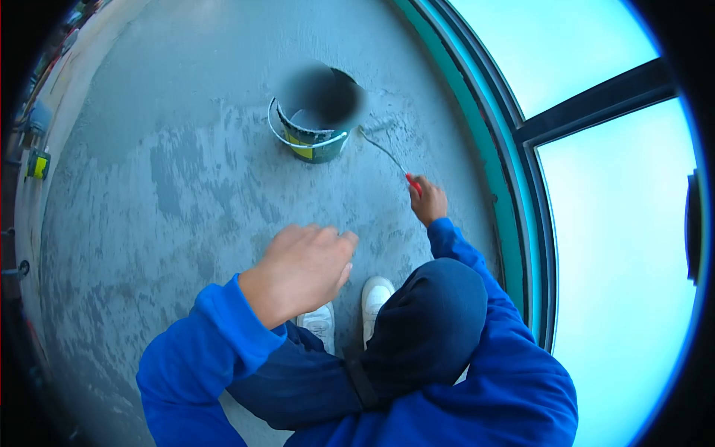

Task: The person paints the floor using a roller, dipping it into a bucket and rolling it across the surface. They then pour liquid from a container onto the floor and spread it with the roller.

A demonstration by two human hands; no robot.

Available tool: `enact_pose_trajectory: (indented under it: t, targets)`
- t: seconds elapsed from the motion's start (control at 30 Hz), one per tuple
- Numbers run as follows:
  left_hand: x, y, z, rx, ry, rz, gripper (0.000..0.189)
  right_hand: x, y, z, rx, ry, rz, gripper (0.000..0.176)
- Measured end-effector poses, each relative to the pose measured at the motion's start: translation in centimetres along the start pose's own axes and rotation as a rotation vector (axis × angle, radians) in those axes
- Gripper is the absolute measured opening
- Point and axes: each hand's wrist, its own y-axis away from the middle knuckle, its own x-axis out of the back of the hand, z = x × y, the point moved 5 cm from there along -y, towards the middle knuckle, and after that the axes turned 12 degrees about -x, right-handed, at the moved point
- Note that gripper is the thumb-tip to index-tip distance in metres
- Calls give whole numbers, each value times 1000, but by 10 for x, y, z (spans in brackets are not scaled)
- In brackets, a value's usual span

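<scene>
My right hand (428,201) is closed around the red handle of a paint roller (386,153). The roller's thin metal rod reaches forward to its grey-coated head, which lies on the wet grey floor just right of a bucket. The dark bucket (324,153) has a yellow label and a white wire handle hanging over its near side; a blur hides much of its inside, though some grey material shows. Above my lap and shoes, my left hand (305,261) hangs in the air, fingers curled loosely inward. Nothing shows in it, and its palm is turned away from view.
Grey, streaky coating covers the floor (186,179), with darker patches on the left. A green strip (477,141) and dark window frame (532,201) run along the right. Another container with a yellow label (37,164) stands at the far left, among blurred items.
</scene>
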Motion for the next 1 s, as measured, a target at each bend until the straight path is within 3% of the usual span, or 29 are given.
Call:
enact_pose_trajectory:
  t: [0.1,0.17,0.23,0.4,0.53,0.57,0.67,0.8,0.87,0.93,1.0]
  targets:
    - [-1,3,-4,-33,24,41,25,12,79,36,-110,-36,-54,18]
    - [1,2,-3,-58,36,55,25,42,132,42,-354,-8,-157,28]
    - [2,-3,3,-76,31,-17,24,67,170,53,-469,-30,-201,27]
    - [4,-9,11,-126,15,-46,23,131,211,59,-316,-148,-171,23]
    - [4,-2,8,-140,8,24,22,163,166,62,-385,-202,-182,24]
    - [5,-1,8,-132,12,37,21,182,139,34,-206,-75,-124,24]
    - [3,2,9,-139,-25,48,20,222,70,-27,6,-71,-93,25]
    - [1,3,9,-108,-14,35,21,253,-14,-108,215,-95,-243,24]
    - [-1,3,10,-97,-23,42,22,253,-47,-153,201,55,-359,25]
    - [-1,4,10,-99,-36,45,23,232,-77,-191,470,47,-354,24]
    - [-1,5,13,-109,-36,31,23,196,-96,-232,457,143,-396,22]
